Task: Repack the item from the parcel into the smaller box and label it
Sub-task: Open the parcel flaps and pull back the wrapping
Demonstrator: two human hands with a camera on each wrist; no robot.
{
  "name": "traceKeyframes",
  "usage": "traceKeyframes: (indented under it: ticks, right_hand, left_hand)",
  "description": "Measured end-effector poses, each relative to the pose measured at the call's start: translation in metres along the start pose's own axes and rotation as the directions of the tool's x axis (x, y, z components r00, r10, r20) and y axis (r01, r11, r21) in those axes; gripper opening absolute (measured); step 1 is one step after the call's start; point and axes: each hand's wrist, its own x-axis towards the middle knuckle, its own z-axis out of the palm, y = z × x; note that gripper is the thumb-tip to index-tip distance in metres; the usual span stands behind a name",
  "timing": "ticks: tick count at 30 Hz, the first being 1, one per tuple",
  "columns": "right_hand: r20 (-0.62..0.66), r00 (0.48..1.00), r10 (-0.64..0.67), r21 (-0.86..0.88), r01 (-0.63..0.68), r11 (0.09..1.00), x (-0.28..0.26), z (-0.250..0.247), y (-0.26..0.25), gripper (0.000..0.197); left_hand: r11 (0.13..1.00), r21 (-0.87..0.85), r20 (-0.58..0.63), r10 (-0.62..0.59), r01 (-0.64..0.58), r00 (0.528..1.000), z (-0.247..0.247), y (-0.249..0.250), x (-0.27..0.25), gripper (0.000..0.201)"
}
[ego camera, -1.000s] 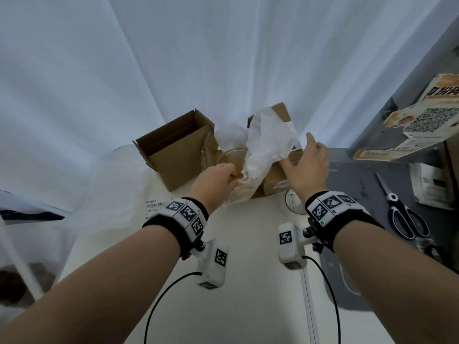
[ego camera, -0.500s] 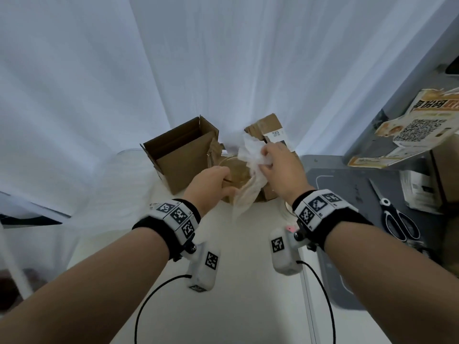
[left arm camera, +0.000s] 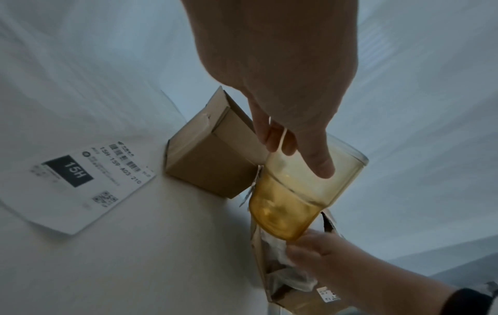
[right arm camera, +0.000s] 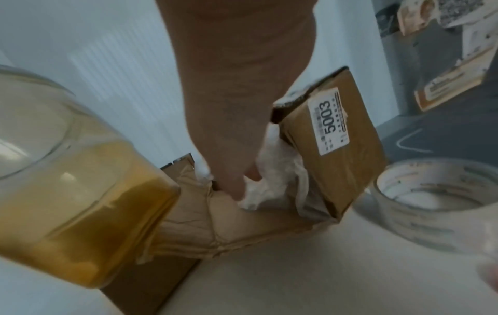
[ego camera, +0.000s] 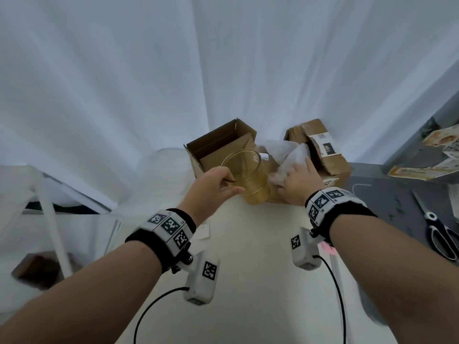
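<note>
My left hand [ego camera: 224,184] pinches the rim of an amber glass tumbler [ego camera: 250,180], lifted and tilted in front of the small open cardboard box [ego camera: 211,147]. In the left wrist view the left hand's fingers [left arm camera: 318,166] reach inside the tumbler [left arm camera: 291,204] beside the small box [left arm camera: 210,168]. My right hand [ego camera: 296,178] grips crumpled white wrapping paper [ego camera: 290,155] at the mouth of the torn brown parcel [ego camera: 332,165]. The right wrist view shows the right hand [right arm camera: 242,187] down in the paper [right arm camera: 272,183] inside the parcel [right arm camera: 331,166].
A printed shipping label [left arm camera: 81,181] lies flat on the white table left of the small box. A roll of clear tape [right arm camera: 431,204] sits right of the parcel. Scissors [ego camera: 439,232] lie on the dark mat at the right. White curtain hangs behind everything.
The wrapping paper came off the tumbler. My left hand lifted the bare tumbler toward the small box, and my right hand carried the paper down to the parcel.
</note>
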Motion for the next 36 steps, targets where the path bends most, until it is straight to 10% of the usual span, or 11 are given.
traceKeyframes:
  ticks: [13, 36]
  right_hand:
    - [-0.436, 0.894, 0.106, 0.330, 0.049, 0.943, -0.045, -0.005, 0.001, 0.019]
    - [-0.155, 0.973, 0.170, 0.578, -0.050, 0.814, -0.112, 0.070, 0.010, 0.030]
  left_hand:
    - [0.948, 0.097, 0.284, 0.265, -0.303, 0.921, -0.001, -0.013, -0.029, 0.018]
    - [0.930, 0.311, 0.399, 0.058, -0.194, 0.915, 0.130, 0.013, -0.060, 0.022]
